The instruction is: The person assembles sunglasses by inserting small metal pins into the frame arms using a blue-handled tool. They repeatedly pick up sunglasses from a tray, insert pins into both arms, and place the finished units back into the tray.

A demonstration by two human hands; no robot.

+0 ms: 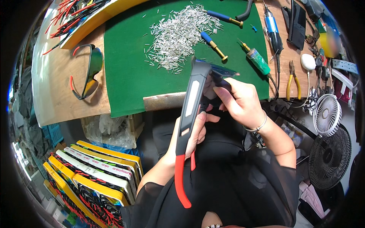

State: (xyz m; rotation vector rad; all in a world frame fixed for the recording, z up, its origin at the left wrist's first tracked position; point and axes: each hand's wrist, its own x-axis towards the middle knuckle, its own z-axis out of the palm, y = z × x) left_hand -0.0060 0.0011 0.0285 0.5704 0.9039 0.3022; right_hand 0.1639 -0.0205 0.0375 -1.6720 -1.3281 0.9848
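A pair of black wraparound sunglasses (pixel 192 97) with dark lenses and red temple tips is held up over the near edge of the green mat (pixel 129 87). My left hand (pixel 198 131) is closed around it from below, partly hidden behind the temple. With thumb and fingers, my right hand (pixel 243 102) pinches the front frame near its right end. The temple nearest the camera hangs down toward my lap. Beyond the sunglasses lies a heap of small silvery metal pins (pixel 173 40). Two blue-and-brass hand screwdrivers (pixel 215 46) rest beside that heap.
Another pair of sunglasses (pixel 91 72) lies at the left. A green-handled tool (pixel 258 61), a blue electric screwdriver (pixel 272 30) and yellow-handled pliers (pixel 293 81) are on the right. Two fans (pixel 327 114) stand beyond them. Yellow-edged boxes of sunglasses (pixel 108 154) stand lower left.
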